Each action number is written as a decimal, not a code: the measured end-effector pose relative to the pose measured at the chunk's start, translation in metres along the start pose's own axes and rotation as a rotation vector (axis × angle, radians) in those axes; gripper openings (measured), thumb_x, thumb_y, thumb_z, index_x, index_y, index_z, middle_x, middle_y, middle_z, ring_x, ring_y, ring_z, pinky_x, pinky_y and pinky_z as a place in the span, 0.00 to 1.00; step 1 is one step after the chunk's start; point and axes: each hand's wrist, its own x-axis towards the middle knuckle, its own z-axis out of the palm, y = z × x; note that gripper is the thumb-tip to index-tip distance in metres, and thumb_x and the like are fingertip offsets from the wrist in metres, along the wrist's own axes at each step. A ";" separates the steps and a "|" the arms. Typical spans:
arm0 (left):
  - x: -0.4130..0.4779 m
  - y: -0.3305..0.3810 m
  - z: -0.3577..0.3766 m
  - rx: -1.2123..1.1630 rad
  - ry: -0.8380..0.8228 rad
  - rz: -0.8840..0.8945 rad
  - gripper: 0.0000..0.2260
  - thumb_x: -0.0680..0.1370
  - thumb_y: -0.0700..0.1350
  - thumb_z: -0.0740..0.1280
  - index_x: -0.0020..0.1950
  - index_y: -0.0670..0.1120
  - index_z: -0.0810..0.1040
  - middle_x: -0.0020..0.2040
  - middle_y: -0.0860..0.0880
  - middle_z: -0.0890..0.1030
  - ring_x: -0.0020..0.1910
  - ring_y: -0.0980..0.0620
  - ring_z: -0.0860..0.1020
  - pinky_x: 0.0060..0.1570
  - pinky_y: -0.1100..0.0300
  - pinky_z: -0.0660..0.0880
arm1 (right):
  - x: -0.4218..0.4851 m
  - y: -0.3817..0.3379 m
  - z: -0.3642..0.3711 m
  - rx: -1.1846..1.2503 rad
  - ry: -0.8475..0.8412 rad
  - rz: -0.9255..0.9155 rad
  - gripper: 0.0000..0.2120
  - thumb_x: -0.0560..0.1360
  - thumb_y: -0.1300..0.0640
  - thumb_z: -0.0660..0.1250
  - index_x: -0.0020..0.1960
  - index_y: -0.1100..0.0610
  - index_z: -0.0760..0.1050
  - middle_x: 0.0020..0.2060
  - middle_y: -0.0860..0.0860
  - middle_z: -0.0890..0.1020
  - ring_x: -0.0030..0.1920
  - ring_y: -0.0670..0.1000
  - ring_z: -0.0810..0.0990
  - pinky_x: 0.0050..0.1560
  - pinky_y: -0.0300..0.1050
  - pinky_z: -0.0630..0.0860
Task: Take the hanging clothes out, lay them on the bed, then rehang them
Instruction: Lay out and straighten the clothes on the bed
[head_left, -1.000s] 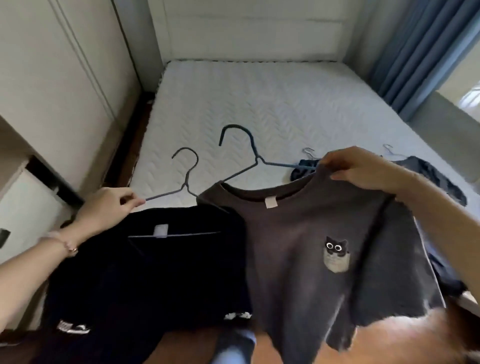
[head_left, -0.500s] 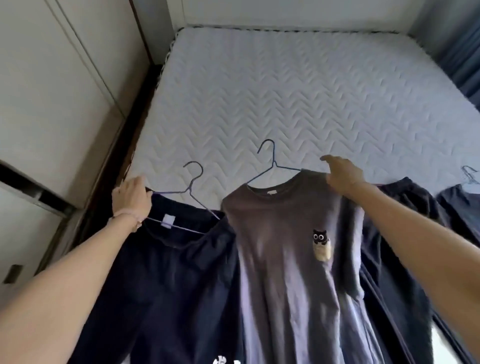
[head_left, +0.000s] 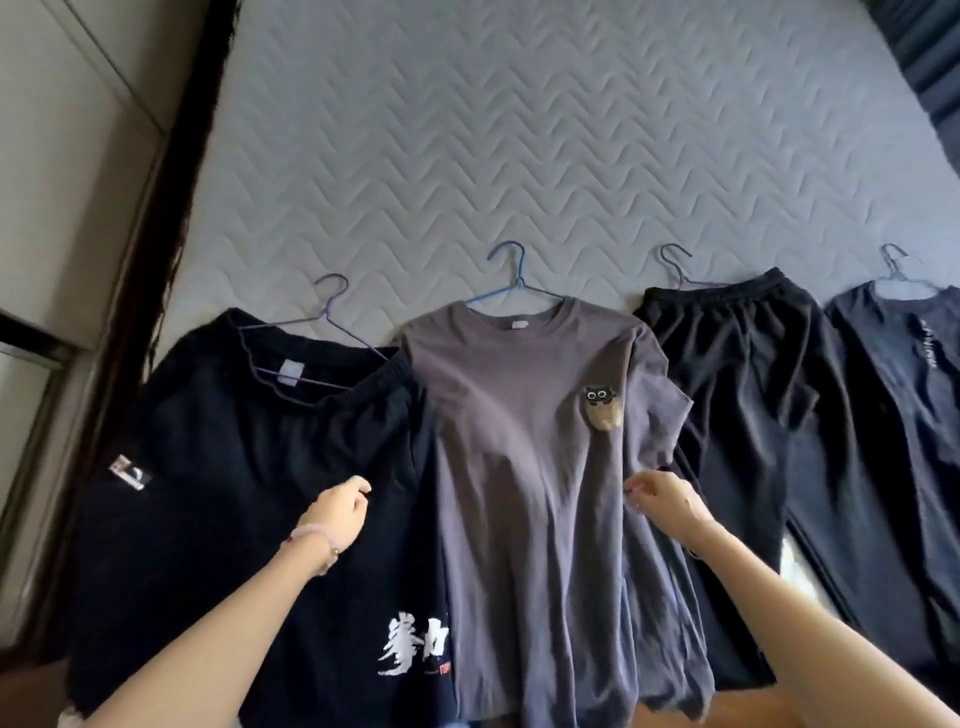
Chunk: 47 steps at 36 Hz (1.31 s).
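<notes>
Grey T-shirt (head_left: 524, 467), on bed (head_left: 519, 156): we smooth outward, evenly. Left hand (head_left: 337, 512) loosely curled, empty; right hand (head_left: 667, 501) pinches its edge.

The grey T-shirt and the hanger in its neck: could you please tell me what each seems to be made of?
Grey T-shirt: apparently a soft, matte knit, likely cotton jersey; it lies limp with loose folds and no sheen. Blue hanger: thin wire, probably metal with a blue coating; slim, smooth and evenly coloured, though solid plastic cannot be ruled out.
</notes>
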 end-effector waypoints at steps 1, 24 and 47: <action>-0.007 0.001 0.016 -0.009 -0.030 -0.006 0.13 0.78 0.45 0.55 0.59 0.52 0.74 0.56 0.47 0.80 0.49 0.46 0.79 0.53 0.53 0.76 | -0.006 0.014 0.006 0.025 -0.015 0.033 0.12 0.72 0.61 0.65 0.53 0.54 0.81 0.48 0.55 0.84 0.51 0.57 0.81 0.54 0.46 0.76; -0.140 0.018 0.265 -0.446 0.004 -0.411 0.17 0.76 0.33 0.63 0.65 0.37 0.71 0.63 0.38 0.75 0.59 0.42 0.76 0.59 0.54 0.71 | -0.017 0.211 0.090 0.053 -0.072 0.230 0.05 0.70 0.62 0.64 0.36 0.62 0.76 0.35 0.58 0.79 0.39 0.57 0.78 0.36 0.43 0.65; -0.142 0.038 0.272 -0.356 0.054 -0.521 0.11 0.77 0.45 0.61 0.52 0.38 0.74 0.58 0.36 0.78 0.56 0.38 0.76 0.53 0.53 0.71 | -0.025 0.274 0.114 0.268 -0.189 0.064 0.13 0.76 0.58 0.67 0.34 0.60 0.71 0.29 0.54 0.75 0.34 0.52 0.72 0.34 0.45 0.65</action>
